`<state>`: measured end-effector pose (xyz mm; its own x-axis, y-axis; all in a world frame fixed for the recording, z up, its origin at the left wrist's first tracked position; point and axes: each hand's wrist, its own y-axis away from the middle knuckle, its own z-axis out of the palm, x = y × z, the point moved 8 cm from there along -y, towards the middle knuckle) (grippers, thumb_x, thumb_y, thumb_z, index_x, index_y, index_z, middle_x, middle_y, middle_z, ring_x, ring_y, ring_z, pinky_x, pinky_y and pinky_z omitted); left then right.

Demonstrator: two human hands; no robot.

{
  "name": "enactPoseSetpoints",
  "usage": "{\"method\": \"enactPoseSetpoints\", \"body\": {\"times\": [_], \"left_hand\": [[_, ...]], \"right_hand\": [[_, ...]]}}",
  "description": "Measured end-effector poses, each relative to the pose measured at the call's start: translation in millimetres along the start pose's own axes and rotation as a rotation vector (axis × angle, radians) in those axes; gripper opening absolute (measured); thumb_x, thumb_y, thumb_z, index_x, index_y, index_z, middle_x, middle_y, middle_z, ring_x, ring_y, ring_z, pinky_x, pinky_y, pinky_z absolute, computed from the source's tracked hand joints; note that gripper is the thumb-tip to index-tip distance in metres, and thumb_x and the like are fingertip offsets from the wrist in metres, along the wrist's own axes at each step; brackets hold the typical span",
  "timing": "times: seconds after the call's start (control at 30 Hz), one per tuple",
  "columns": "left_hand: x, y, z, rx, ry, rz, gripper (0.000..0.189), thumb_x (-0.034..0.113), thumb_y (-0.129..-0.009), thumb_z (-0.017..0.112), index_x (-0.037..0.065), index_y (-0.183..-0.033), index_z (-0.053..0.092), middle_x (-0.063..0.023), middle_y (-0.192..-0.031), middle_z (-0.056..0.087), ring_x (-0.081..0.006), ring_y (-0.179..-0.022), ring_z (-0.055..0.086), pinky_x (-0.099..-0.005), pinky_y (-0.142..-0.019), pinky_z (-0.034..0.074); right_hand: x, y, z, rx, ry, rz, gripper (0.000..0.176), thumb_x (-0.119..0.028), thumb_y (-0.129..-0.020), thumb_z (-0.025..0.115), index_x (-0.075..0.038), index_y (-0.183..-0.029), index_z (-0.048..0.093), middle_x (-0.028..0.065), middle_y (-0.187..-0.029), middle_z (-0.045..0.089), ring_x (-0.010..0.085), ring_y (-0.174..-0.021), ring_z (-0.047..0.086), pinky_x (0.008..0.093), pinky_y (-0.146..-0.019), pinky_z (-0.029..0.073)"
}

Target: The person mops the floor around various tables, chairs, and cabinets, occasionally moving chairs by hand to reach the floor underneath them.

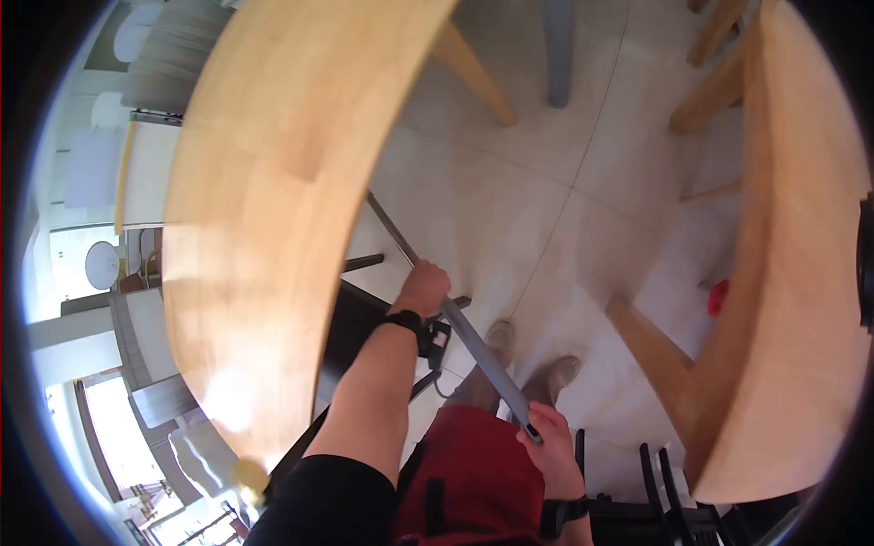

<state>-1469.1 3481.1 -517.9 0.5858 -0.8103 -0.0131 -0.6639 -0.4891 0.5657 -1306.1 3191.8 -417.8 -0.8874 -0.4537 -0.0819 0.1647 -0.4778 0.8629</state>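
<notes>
A long pole with a grey grip and a thin metal shaft runs slantwise across my front. My left hand is closed around it where the grip meets the shaft. Lower down, my right hand wraps the black-tipped end of the grip, close to my red apron. The shaft passes under the edge of a wooden table on the left, which hides its far end. A small black device with a cable sits at my left wrist, beside a black band.
Another wooden tabletop rises on the right, with a thick wooden leg below it. A black chair is tucked under the left table. Dark chair parts stand at lower right. Pale floor tiles lie between the tables.
</notes>
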Motion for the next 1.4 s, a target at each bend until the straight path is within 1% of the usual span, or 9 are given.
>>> {"method": "enactPoseSetpoints", "body": {"times": [0.13, 0.2, 0.27, 0.33, 0.47, 0.6, 0.73, 1.0, 1.4], "left_hand": [[81, 35, -100, -0.089, 0.086, 0.030, 0.011, 0.011, -0.063, 0.069, 0.012, -0.073, 0.069, -0.0080, -0.077, 0.065, -0.0257, -0.083, 0.062, -0.0366, -0.078, 0.044], [125, 51, -143, 0.042, 0.139, 0.086, 0.009, 0.013, -0.063, 0.069, 0.012, -0.071, 0.068, -0.0087, -0.074, 0.064, -0.0267, -0.081, 0.062, -0.0369, -0.077, 0.044], [171, 72, -193, 0.174, 0.303, 0.170, 0.010, 0.021, -0.063, 0.068, 0.012, -0.068, 0.067, -0.0085, -0.069, 0.061, -0.0283, -0.075, 0.061, -0.0393, -0.073, 0.044], [220, 97, -238, 0.286, 0.420, 0.297, 0.011, 0.023, -0.062, 0.068, 0.013, -0.068, 0.065, -0.0084, -0.066, 0.060, -0.0297, -0.070, 0.060, -0.0409, -0.069, 0.045], [316, 132, -303, 0.256, 0.512, 0.462, 0.012, 0.015, -0.060, 0.067, 0.014, -0.070, 0.060, -0.0089, -0.068, 0.060, -0.0306, -0.071, 0.059, -0.0425, -0.065, 0.045], [352, 151, -358, 0.238, 0.700, 0.534, 0.013, 0.015, -0.060, 0.066, 0.013, -0.069, 0.057, -0.0096, -0.072, 0.060, -0.0307, -0.075, 0.059, -0.0436, -0.064, 0.045], [304, 140, -342, 0.508, 0.633, 0.474, 0.015, 0.012, -0.059, 0.065, 0.012, -0.073, 0.059, -0.0108, -0.072, 0.060, -0.0324, -0.075, 0.060, -0.0444, -0.066, 0.047], [179, 132, -301, 0.324, 0.557, 0.124, 0.015, 0.011, -0.058, 0.065, 0.012, -0.073, 0.062, -0.0117, -0.080, 0.062, -0.0346, -0.081, 0.058, -0.0448, -0.071, 0.047], [294, 181, -491, 0.527, 0.878, 0.747, 0.017, 0.010, -0.061, 0.063, 0.010, -0.076, 0.057, -0.0126, -0.066, 0.058, -0.0350, -0.068, 0.058, -0.0436, -0.058, 0.044]], "right_hand": [[-51, 133, 6, 0.116, 0.537, -0.633, 0.017, -0.004, -0.082, 0.061, 0.001, -0.098, 0.060, 0.0106, -0.097, 0.058, 0.0186, -0.084, 0.059, 0.0319, -0.066, 0.052], [-84, 227, 37, 0.159, 1.280, -1.192, 0.018, -0.002, -0.079, 0.063, 0.001, -0.097, 0.060, 0.0118, -0.099, 0.058, 0.0196, -0.086, 0.059, 0.0315, -0.068, 0.052], [-82, 278, -17, 0.202, 0.670, -0.884, 0.027, 0.011, -0.067, 0.066, -0.003, -0.089, 0.058, 0.0146, -0.108, 0.054, 0.0250, -0.103, 0.055, 0.0380, -0.079, 0.051], [-94, 358, -7, 0.075, 0.811, -1.183, 0.026, 0.013, -0.067, 0.062, -0.006, -0.085, 0.057, 0.0172, -0.111, 0.052, 0.0296, -0.111, 0.053, 0.0444, -0.084, 0.050], [-111, 482, -24, 0.096, 0.106, -1.070, 0.032, -0.007, -0.070, 0.051, -0.002, -0.101, 0.060, 0.0151, -0.108, 0.059, 0.0279, -0.100, 0.058, 0.0406, -0.086, 0.048], [-131, 553, -30, 0.513, 0.542, -1.550, 0.033, -0.002, -0.072, 0.058, 0.003, -0.104, 0.059, 0.0122, -0.100, 0.060, 0.0219, -0.088, 0.060, 0.0322, -0.080, 0.049], [-143, 505, -24, 0.763, 0.604, -1.382, 0.029, 0.004, -0.073, 0.065, 0.000, -0.101, 0.059, 0.0111, -0.095, 0.059, 0.0155, -0.081, 0.057, 0.0272, -0.072, 0.047], [-165, 391, 103, -0.066, 0.154, -1.069, 0.030, 0.009, -0.073, 0.061, -0.002, -0.101, 0.061, 0.0058, -0.080, 0.062, 0.0165, -0.075, 0.061, 0.0277, -0.073, 0.047], [-198, 629, 183, -0.175, 0.714, -1.861, 0.043, -0.003, -0.072, 0.055, -0.001, -0.114, 0.055, 0.0155, -0.119, 0.055, 0.0257, -0.100, 0.056, 0.0409, -0.089, 0.044]]}}
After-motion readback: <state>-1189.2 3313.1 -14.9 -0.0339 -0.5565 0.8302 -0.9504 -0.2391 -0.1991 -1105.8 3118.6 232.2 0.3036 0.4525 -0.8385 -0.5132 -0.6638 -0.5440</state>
